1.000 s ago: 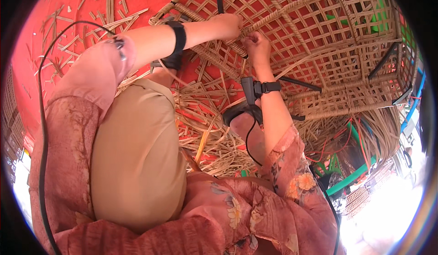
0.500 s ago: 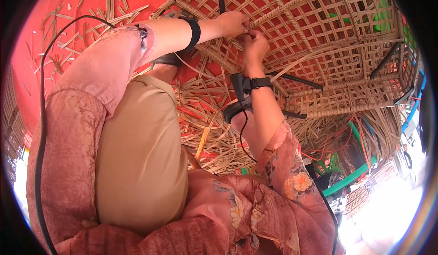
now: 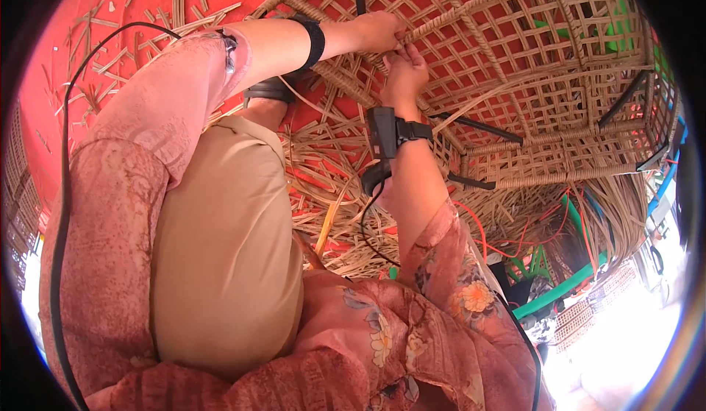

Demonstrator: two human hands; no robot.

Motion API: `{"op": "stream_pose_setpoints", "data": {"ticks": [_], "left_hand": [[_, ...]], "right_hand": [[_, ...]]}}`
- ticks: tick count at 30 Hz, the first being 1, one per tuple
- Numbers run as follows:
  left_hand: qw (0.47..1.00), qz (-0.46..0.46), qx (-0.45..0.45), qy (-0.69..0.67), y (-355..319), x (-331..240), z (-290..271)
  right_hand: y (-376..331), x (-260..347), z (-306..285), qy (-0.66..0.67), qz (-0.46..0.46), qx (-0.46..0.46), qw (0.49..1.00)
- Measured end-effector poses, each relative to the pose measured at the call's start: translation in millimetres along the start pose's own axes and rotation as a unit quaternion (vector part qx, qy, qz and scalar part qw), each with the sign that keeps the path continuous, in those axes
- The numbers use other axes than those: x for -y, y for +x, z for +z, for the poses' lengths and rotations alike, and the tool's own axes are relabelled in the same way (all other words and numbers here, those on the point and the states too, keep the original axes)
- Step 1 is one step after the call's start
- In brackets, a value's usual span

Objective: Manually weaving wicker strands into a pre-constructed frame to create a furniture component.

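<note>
A large open-weave wicker piece (image 3: 507, 65) of brown strands, with thick wrapped ribs, leans over the red ground. At one of its wrapped ribs, near the upper middle, both hands meet. My left hand (image 3: 379, 31) comes in from the left with its fingers closed in a pinch against the weave. Just below it and to the right, my right hand (image 3: 406, 76) is also closed, thumb and fingertips pressed together close to the left fingertips. Whatever lies between the fingertips is too small to tell. A thin pale strand (image 3: 303, 96) curves out beneath my left forearm.
Cut strand scraps (image 3: 346, 223) litter the red ground (image 3: 158, 50). Black bars (image 3: 482, 127) cross the wicker piece. A long bundle of loose strands (image 3: 610, 212) lies at the right, by a green tube (image 3: 559, 293). A black cable (image 3: 66, 190) runs along my left arm.
My right hand has turned and shifted slightly left, its wrist and forearm swinging left with it. My left hand has moved a little to the right. Both stay at the same rib.
</note>
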State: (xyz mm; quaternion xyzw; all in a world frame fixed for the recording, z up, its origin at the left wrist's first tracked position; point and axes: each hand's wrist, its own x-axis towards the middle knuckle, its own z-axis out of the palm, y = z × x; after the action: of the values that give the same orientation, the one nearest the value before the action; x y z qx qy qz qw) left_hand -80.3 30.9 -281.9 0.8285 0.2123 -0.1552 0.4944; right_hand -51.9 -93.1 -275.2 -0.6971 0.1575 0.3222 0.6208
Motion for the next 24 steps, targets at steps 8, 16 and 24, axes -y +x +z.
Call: {"op": "stream_pose_setpoints", "data": {"ticks": [8, 16, 24], "left_hand": [[1.000, 0.012, 0.013, -0.007, 0, -4, -6], [0.999, 0.031, 0.013, -0.013, 3, 2, -4], [0.999, 0.045, 0.011, -0.008, 6, 7, -3]], "right_hand": [[0, -10, 4, 0.042, 0.044, -0.081, 0.995], [3, -21, 2, -0.225, -0.160, -0.045, 0.960], [4, -8, -19, -0.254, -0.141, 0.004, 0.957]]}}
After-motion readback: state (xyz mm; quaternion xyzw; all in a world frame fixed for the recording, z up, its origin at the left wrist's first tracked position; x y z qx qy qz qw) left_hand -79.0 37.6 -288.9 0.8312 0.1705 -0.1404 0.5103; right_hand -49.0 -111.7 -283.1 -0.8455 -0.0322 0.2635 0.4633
